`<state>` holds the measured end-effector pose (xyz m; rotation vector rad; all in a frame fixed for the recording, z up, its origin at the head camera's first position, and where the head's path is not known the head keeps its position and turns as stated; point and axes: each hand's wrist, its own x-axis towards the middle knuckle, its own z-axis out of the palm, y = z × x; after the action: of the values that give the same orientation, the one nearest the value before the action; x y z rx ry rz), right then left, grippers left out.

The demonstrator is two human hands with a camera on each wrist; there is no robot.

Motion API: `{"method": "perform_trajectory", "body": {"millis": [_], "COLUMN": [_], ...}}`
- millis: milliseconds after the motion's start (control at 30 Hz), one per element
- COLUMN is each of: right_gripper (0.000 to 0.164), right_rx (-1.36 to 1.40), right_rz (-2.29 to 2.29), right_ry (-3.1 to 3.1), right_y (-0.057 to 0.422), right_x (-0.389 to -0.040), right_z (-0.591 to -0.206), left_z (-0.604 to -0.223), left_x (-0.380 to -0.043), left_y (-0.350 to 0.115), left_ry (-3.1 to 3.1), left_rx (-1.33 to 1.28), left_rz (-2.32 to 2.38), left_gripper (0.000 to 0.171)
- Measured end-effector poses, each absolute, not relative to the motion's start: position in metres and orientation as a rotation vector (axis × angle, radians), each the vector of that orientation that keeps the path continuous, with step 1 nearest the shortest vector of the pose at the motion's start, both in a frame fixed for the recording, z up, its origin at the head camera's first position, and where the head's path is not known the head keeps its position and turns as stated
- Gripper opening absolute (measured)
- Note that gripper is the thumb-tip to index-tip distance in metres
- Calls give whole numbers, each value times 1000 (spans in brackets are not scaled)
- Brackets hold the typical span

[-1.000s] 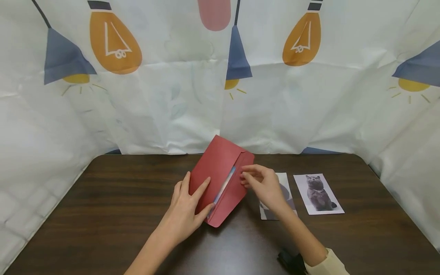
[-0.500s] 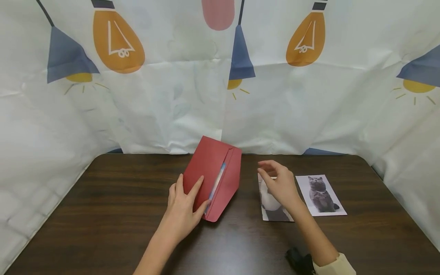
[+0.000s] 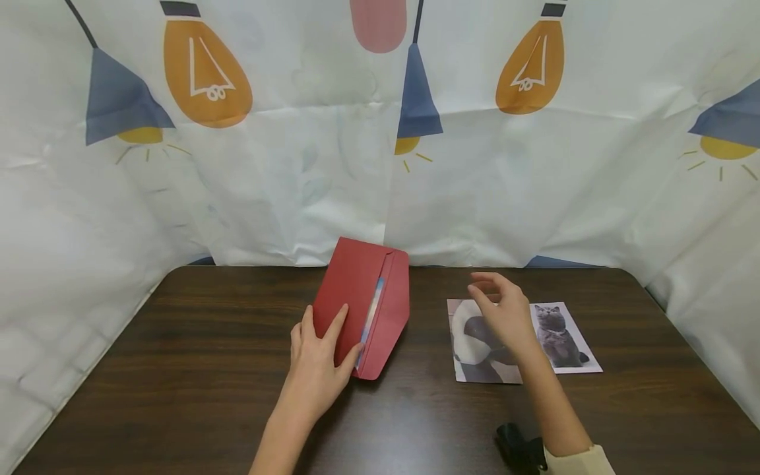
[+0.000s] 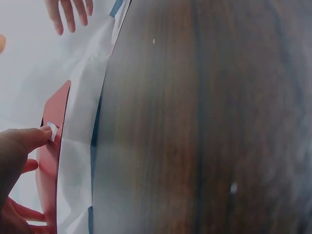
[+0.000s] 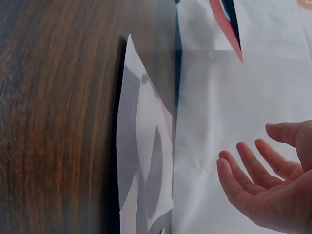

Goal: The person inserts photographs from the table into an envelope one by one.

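Observation:
My left hand (image 3: 317, 363) holds a red envelope (image 3: 355, 277) left of the table's middle. The envelope is tilted, its flap folded open to the right. A strip of a blue and white card (image 3: 374, 305) shows in its opening. In the left wrist view my thumb presses at that card's pale edge (image 4: 52, 131). My right hand (image 3: 505, 310) hovers with loosely curled fingers and holds nothing. Beneath it lies a photo card (image 3: 472, 336) of a pale and dark animal, perhaps a panda, partly covered by the hand. Beside that lies a photo card of a grey cat (image 3: 559, 340).
Everything is on a dark wooden table (image 3: 196, 369). Behind it hangs a white curtain (image 3: 332, 165) printed with lamps and bulbs. A black device (image 3: 515, 448) sits at my right wrist, near a cream sleeve (image 3: 582, 462).
My right hand has let go of the envelope's flap and moved right, over the animal photo card. My left hand has shifted the envelope left and turned it a little more upright.

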<state>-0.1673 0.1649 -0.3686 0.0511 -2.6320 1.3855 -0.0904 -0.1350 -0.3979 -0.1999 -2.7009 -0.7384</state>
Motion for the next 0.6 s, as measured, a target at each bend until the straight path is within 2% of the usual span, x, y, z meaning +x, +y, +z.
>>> {"method": "perform_trajectory", "body": {"millis": [600], "right_gripper": [38], "right_rx": [-35], "right_rz": [1424], "right_ry": [-2644], "right_y": [179], "right_x": [-168], "right_z": [-371], "left_z": [-399], "left_x": [-87], "left_y": [-137], "left_ry": [-2718], "left_rx": [-175], "left_rz": [-771], "left_gripper": [67]}}
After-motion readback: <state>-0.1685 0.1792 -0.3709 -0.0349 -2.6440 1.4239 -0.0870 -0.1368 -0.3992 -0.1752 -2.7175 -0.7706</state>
